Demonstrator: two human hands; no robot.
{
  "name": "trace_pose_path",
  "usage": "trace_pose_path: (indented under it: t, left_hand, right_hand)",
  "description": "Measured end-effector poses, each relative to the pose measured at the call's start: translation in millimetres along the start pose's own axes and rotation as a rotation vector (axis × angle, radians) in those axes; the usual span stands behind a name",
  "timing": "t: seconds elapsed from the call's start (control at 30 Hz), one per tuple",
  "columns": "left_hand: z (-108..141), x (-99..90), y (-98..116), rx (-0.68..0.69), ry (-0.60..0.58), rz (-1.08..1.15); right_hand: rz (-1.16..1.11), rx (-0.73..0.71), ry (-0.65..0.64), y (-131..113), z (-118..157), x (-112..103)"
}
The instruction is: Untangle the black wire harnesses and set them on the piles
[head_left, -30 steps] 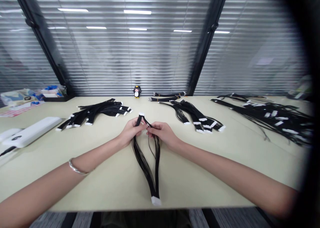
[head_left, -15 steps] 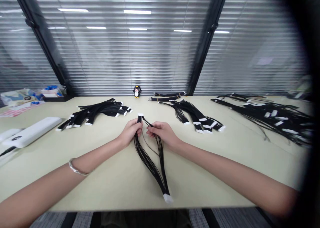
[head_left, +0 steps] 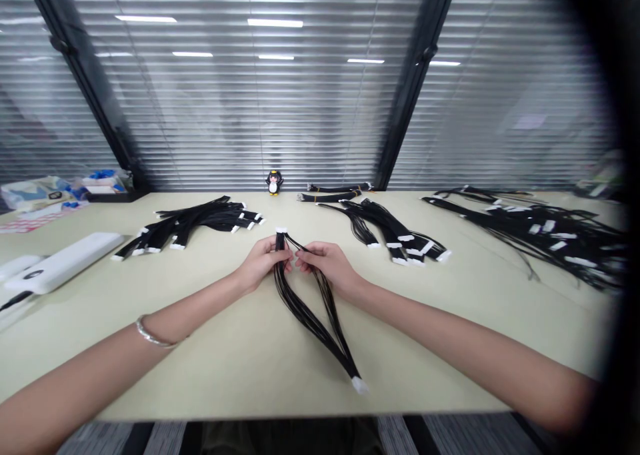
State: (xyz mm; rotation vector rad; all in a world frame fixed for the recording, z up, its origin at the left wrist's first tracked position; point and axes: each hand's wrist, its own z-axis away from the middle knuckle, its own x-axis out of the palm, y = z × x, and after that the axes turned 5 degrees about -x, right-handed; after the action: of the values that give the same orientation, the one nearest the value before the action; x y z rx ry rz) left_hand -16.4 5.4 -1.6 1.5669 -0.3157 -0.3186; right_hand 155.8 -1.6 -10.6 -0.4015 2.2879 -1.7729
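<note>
A black wire harness point(head_left: 309, 320) with a white connector at each end hangs from my hands above the table. My left hand point(head_left: 263, 262) is closed round its strands just below the upper white connector point(head_left: 281, 230). Some strands split off to the right, where my right hand point(head_left: 327, 263) pinches them between thumb and fingers. Between the two hands the strands form a long narrow loop. They come together again at the lower white connector point(head_left: 359, 384), near the table's front edge.
Black harnesses with white connectors lie in a left pile point(head_left: 200, 225), a middle pile point(head_left: 390, 228) and a larger right pile point(head_left: 545, 232). A white power bank point(head_left: 65, 265) with a cable sits at left. A penguin figure point(head_left: 273, 183) stands at the back.
The harness's lower end has swung to the right and slightly up. A single loose strand between the hands has joined the others on the left side. Both hands stay nearly in place.
</note>
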Motion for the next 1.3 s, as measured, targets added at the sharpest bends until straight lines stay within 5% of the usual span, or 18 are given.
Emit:
trace_pose_path:
  t: [0.37, 0.6, 1.0, 1.3]
  left_hand:
    - [1.2, 2.7, 1.7, 0.045, 0.087, -0.079]
    - [-1.8, -0.6, -2.9, 0.033, 0.172, -0.072]
    - [-3.5, -3.9, -7.0, 0.023, 0.095, -0.095]
    - [-3.0, -1.8, -5.4, 0.048, 0.070, -0.080]
  right_hand:
    - [0.099, -0.038, -0.073, -2.7, 2.9, 2.3]
    - [0.276, -0.138, 0.021, 5.2, 1.0, 0.4]
    - [0.425, -0.129, 0.021, 6.5, 3.0, 1.9]
    - [0.330, -0.113, 0.064, 7.1, 0.5, -0.8]
